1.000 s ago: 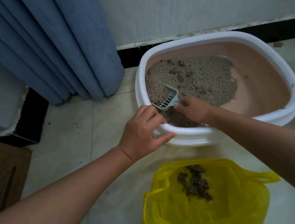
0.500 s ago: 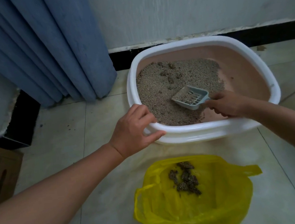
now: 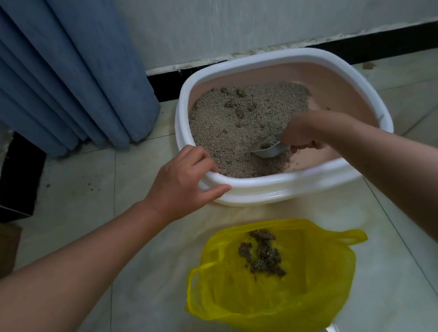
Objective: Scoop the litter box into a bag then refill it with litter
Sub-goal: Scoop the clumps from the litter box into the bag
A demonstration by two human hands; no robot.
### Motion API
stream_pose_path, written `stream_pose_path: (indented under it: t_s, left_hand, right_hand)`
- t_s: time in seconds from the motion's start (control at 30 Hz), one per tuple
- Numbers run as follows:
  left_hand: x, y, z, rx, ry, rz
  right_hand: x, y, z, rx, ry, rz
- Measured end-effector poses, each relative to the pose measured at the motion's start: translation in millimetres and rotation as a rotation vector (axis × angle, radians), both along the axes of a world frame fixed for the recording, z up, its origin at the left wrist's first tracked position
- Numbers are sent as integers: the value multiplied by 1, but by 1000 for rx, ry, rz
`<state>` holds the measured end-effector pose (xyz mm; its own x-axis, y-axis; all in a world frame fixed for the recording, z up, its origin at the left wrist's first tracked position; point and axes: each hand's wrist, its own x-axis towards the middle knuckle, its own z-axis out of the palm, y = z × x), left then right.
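The right hand [image 3: 307, 133] is gripping the scoop [image 3: 268, 147], fingers curled round its handle, head pointing left in the litter [image 3: 225, 137]. The left hand [image 3: 184, 181] is clasping the box [image 3: 269, 184] rim. Clumps [image 3: 237, 102] are lying beyond the scoop, toward the wall; the bag [image 3: 284, 301] is gaping just before the box.

Dim, flat indoor light.
Small glare on the white plastic litter box rim [image 3: 275, 186]; picture edges bend.

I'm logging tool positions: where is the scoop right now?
In the head view, the grey scoop is inside the litter box, toward its near right side, gripped by the right hand and dipping into the litter.
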<state>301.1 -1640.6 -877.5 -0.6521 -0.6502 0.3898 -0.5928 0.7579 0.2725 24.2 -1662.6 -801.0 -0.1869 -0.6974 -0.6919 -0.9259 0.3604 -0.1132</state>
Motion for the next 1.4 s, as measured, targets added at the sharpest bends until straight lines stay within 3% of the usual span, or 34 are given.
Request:
stream_pose_path:
  t_s: [0.33,0.6,0.8,1.1,1.4]
  left_hand:
    - [4,-3,-16,4,115,42]
    - [0,-11,-23,-66,77,37]
    - [-11,-18,-25,-104,83,41]
    - [-11,-19,-24,-160,52,11]
    - [-11,-16,-22,-169,17,34]
  right_hand:
    - [22,-48,-44,-208,-23,-119]
    - [41,-103,-64,-320,-38,-229]
    - [49,-126,-81,-357,-252,-355]
    - [28,-103,-111,-652,-251,-214]
    - [18,-65,-89,-689,-450,-174]
